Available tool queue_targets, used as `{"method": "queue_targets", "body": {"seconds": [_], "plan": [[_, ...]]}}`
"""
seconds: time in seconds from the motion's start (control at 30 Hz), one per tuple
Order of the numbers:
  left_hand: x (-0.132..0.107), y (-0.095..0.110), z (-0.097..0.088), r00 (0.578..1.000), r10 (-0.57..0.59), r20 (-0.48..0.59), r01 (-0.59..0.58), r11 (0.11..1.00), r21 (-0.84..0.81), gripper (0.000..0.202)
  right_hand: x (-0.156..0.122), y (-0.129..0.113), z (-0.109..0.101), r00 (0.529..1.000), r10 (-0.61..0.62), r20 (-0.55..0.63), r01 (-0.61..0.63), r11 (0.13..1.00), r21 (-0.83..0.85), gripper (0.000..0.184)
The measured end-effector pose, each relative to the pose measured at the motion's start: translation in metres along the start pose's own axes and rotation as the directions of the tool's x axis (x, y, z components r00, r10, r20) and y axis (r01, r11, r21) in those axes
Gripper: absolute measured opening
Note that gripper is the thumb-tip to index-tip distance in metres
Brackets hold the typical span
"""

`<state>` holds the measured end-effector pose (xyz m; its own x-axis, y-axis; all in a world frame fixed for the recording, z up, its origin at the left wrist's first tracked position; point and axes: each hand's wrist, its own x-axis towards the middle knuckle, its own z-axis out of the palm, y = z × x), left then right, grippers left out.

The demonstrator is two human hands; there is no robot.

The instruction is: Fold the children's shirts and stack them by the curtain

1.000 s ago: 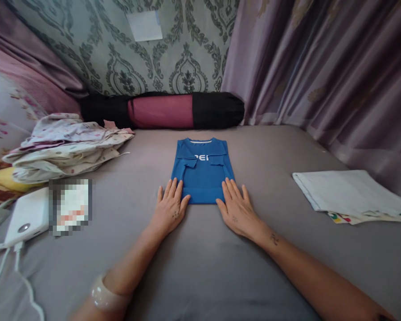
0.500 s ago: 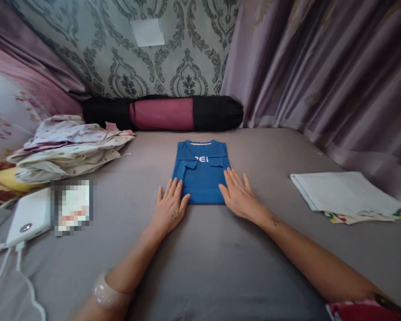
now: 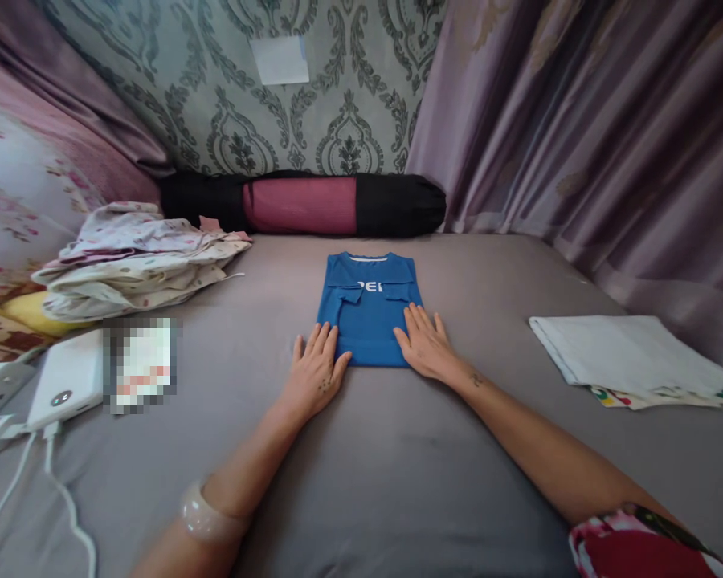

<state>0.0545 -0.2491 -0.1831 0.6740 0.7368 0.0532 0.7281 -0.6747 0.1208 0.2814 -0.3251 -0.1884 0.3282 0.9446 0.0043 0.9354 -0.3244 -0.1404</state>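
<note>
A blue shirt [image 3: 369,301] with white letters lies folded into a neat rectangle in the middle of the grey bed sheet [image 3: 361,449]. My left hand [image 3: 316,371] lies flat at its near left corner, fingers stretched out and touching the edge. My right hand [image 3: 425,345] lies flat on the near right corner, fingers spread over the cloth. Neither hand holds anything.
A pile of floral clothes [image 3: 136,261] sits at the left. A white power bank [image 3: 66,389] with a cable lies near the left edge. Folded white cloth [image 3: 630,357] lies at the right. A black and pink bolster [image 3: 304,205] lies against the wall, and curtains [image 3: 578,128] hang at the right.
My right hand has slid forward along the shirt's right edge onto its corner. The left hand has stayed at the near left corner. The view has shifted slightly.
</note>
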Motion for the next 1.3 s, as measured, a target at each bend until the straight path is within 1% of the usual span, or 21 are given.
{"method": "queue_targets", "body": {"seconds": [0.07,0.1,0.17,0.23,0.27,0.3,0.33,0.37,0.5,0.7,0.8,0.87,0.93,1.03,1.1,1.2,1.23,1.3], "plan": [[-0.001,0.000,-0.001,0.999,0.018,-0.033,-0.018,1.000,-0.015,0.061,0.000,0.000,-0.004,1.000,-0.008,0.003,0.008,1.000,0.008,0.070],[-0.001,0.000,-0.002,0.997,0.047,-0.058,-0.049,0.999,-0.018,0.061,-0.002,-0.001,-0.007,1.000,-0.018,-0.010,0.019,1.000,0.009,0.068],[-0.003,0.002,-0.003,0.981,0.158,-0.109,-0.161,0.987,-0.017,0.059,-0.010,-0.005,-0.014,0.995,-0.074,-0.061,0.075,0.997,0.001,0.063],[-0.005,0.006,-0.003,0.946,0.297,-0.127,-0.302,0.953,-0.016,0.057,-0.023,-0.013,-0.020,0.977,-0.194,-0.093,0.194,0.981,-0.009,0.058],[-0.007,0.008,-0.003,0.929,0.349,-0.123,-0.354,0.935,-0.020,0.056,-0.031,-0.018,-0.022,0.959,-0.271,-0.086,0.271,0.963,-0.007,0.056],[-0.008,0.010,-0.002,0.920,0.376,-0.113,-0.381,0.924,-0.026,0.056,-0.039,-0.023,-0.022,0.939,-0.339,-0.066,0.340,0.941,-0.001,0.055],[-0.009,0.012,-0.001,0.919,0.382,-0.100,-0.386,0.922,-0.033,0.056,-0.046,-0.028,-0.022,0.923,-0.382,-0.047,0.383,0.924,0.006,0.054],[-0.010,0.013,0.000,0.925,0.371,-0.083,-0.375,0.926,-0.040,0.056,-0.052,-0.032,-0.021,0.916,-0.401,-0.027,0.401,0.916,0.013,0.053],[-0.010,0.014,0.005,0.949,0.317,-0.012,-0.317,0.946,-0.066,0.059,-0.061,-0.040,-0.013,0.924,-0.380,0.037,0.379,0.925,0.028,0.055],[-0.010,0.013,0.003,0.950,0.312,0.015,-0.310,0.948,-0.077,0.058,-0.058,-0.038,-0.013,0.926,-0.373,0.059,0.372,0.928,0.036,0.055],[-0.009,0.009,0.000,0.957,0.290,-0.009,-0.290,0.955,-0.068,0.057,-0.058,-0.033,-0.012,0.930,-0.366,0.035,0.364,0.930,0.055,0.054],[-0.008,0.003,0.001,0.968,0.247,-0.034,-0.249,0.966,-0.065,0.058,-0.058,-0.027,-0.011,0.948,-0.318,-0.003,0.318,0.947,0.054,0.056],[-0.006,-0.003,0.003,0.975,0.219,-0.026,-0.220,0.972,-0.080,0.061,-0.058,-0.022,-0.009,0.964,-0.265,-0.026,0.266,0.963,0.041,0.058],[-0.005,-0.011,0.007,0.971,0.239,-0.006,-0.238,0.965,-0.113,0.064,-0.058,-0.019,-0.008,0.971,-0.236,-0.017,0.237,0.971,0.037,0.058],[-0.004,-0.016,0.009,0.967,0.248,-0.060,-0.253,0.961,-0.108,0.062,-0.058,-0.017,-0.010,0.971,-0.238,-0.017,0.238,0.970,0.056,0.057],[-0.002,-0.025,0.006,0.950,0.241,-0.200,-0.259,0.963,-0.073,0.052,-0.059,-0.012,-0.015,0.964,-0.259,-0.055,0.264,0.958,0.109,0.055],[-0.001,-0.028,0.003,0.940,0.258,-0.223,-0.278,0.958,-0.064,0.045,-0.059,-0.009,-0.018,0.960,-0.266,-0.080,0.275,0.953,0.126,0.055],[0.001,-0.031,-0.003,0.922,0.322,-0.217,-0.342,0.937,-0.063,0.034,-0.061,0.000,-0.024,0.950,-0.280,-0.138,0.299,0.943,0.146,0.051]]}}
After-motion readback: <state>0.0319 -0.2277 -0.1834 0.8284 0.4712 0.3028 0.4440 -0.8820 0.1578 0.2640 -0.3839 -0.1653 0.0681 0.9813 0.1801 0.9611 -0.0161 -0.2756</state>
